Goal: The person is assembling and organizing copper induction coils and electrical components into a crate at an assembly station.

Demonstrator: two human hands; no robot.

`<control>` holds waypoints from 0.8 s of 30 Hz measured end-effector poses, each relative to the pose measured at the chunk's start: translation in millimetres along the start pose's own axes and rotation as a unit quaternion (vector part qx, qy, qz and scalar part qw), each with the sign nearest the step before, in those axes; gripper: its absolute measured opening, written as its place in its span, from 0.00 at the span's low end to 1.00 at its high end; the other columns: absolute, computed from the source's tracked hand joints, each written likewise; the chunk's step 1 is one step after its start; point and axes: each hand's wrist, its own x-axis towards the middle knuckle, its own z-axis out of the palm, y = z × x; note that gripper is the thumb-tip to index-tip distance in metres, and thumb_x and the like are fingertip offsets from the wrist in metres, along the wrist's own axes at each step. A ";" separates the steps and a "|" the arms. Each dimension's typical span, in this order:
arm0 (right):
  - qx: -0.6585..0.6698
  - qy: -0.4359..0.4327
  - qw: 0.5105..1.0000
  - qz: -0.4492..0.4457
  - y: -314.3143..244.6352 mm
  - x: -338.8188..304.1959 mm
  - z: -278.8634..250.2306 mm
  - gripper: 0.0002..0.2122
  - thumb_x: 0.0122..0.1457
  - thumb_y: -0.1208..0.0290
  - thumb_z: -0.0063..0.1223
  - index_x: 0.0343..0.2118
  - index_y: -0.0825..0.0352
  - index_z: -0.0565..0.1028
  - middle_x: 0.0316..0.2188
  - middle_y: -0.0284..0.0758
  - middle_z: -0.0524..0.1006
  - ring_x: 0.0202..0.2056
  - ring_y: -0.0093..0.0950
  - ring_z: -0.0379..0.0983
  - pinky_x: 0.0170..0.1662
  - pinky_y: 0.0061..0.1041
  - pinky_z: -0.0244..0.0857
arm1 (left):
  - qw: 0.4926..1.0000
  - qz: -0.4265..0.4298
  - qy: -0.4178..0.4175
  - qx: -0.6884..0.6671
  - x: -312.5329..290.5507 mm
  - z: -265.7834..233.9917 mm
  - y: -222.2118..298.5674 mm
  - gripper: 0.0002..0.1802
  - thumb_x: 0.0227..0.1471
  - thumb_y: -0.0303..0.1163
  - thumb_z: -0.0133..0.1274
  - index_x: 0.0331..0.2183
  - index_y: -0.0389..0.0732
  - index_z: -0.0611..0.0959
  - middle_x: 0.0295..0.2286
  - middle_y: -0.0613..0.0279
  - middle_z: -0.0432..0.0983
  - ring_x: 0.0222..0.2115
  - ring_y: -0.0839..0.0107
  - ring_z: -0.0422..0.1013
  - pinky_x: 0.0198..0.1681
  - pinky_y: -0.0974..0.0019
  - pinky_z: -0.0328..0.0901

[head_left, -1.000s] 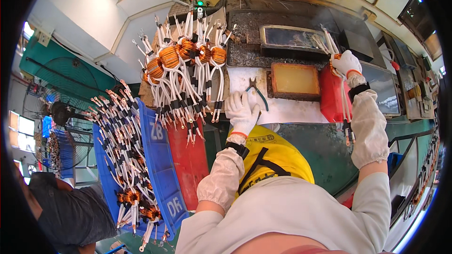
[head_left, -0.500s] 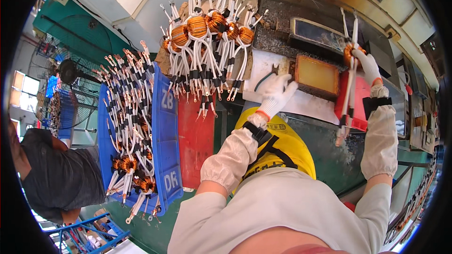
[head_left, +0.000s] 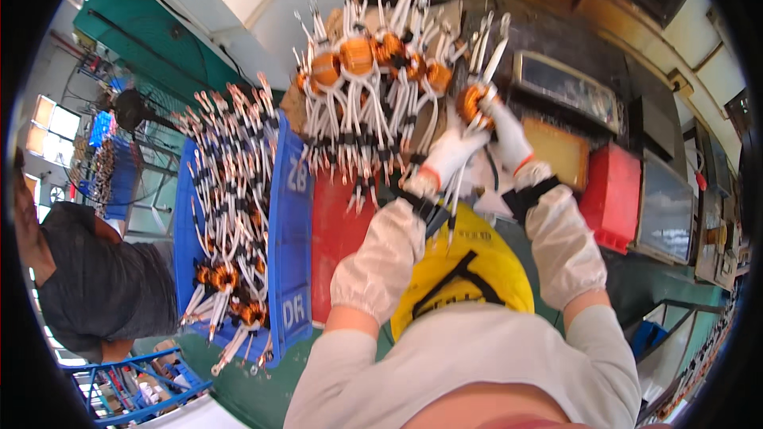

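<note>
A copper-wound ring coil [head_left: 475,102] with long white leads is up in front of me, beside the pile of similar coils. My right hand [head_left: 511,139], in a white glove, is closed around the coil's right side. Just below it, my gloved left hand [head_left: 453,152] has its fingers closed on the white leads, which hang down past it. Some leads point up above the coil. Several more copper coils [head_left: 356,56] with white leads and black sleeves are heaped at the back of the bench, left of my hands.
A blue crate [head_left: 290,214] full of coils stands at the left, next to a red surface [head_left: 332,250]. Right of my hands are a tray with pale yellow contents [head_left: 563,152], a glass-topped box [head_left: 566,87] and a red bin [head_left: 612,199]. Another person [head_left: 99,282] is at far left.
My right hand has brought the coil leftward, from over the red bin to near the pile. My left hand, open before, has come to the coil's leads. The view has shifted slightly.
</note>
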 end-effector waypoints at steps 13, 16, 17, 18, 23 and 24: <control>-0.153 -0.002 0.985 0.081 56.8 64.8 -18.2 0.15 0.64 0.67 0.41 0.50 0.68 0.68 0.46 0.37 0.73 0.46 0.28 0.71 0.50 0.29 0.65 | 0.867 0.090 0.363 0.330 50.3 -19.2 -68.3 0.18 0.50 0.44 0.53 0.36 0.43 0.70 0.26 0.54 0.75 0.26 0.53 0.75 0.27 0.53 0.70; -0.279 0.073 0.954 0.080 51.1 59.4 -2.6 0.17 0.61 0.67 0.41 0.52 0.68 0.67 0.45 0.39 0.74 0.43 0.28 0.72 0.49 0.28 0.66 | 0.822 0.084 0.416 0.380 57.7 -14.8 -81.6 0.14 0.50 0.43 0.52 0.33 0.46 0.69 0.21 0.61 0.71 0.22 0.61 0.74 0.23 0.59 0.70; -0.374 0.068 0.922 0.068 45.5 55.7 -0.6 0.19 0.59 0.67 0.42 0.53 0.68 0.66 0.43 0.40 0.75 0.41 0.29 0.73 0.48 0.28 0.66 | 0.791 0.001 0.408 0.456 63.0 -12.9 -83.8 0.13 0.51 0.42 0.51 0.32 0.46 0.68 0.21 0.64 0.69 0.21 0.64 0.73 0.21 0.62 0.69; -0.466 0.070 0.881 0.053 37.6 53.5 -4.1 0.21 0.57 0.66 0.43 0.54 0.67 0.65 0.41 0.42 0.76 0.39 0.30 0.74 0.46 0.27 0.67 | 0.753 -0.075 0.389 0.525 67.5 -7.4 -78.1 0.12 0.51 0.40 0.50 0.31 0.47 0.67 0.20 0.66 0.68 0.20 0.67 0.72 0.19 0.64 0.68; -0.574 0.117 0.810 -0.019 44.9 40.9 4.2 0.27 0.54 0.63 0.45 0.57 0.64 0.62 0.38 0.49 0.77 0.41 0.39 0.75 0.46 0.32 0.66 | 0.737 0.038 0.425 0.524 65.4 -5.7 -83.5 0.09 0.51 0.36 0.49 0.29 0.48 0.65 0.23 0.69 0.66 0.19 0.72 0.69 0.16 0.66 0.64; -0.584 0.126 0.801 -0.037 44.7 34.0 20.1 0.28 0.53 0.62 0.45 0.58 0.64 0.61 0.38 0.51 0.77 0.42 0.42 0.74 0.47 0.34 0.65 | 0.712 0.089 0.458 0.525 63.6 -13.4 -92.0 0.08 0.51 0.35 0.48 0.29 0.48 0.65 0.24 0.69 0.67 0.20 0.71 0.69 0.17 0.66 0.64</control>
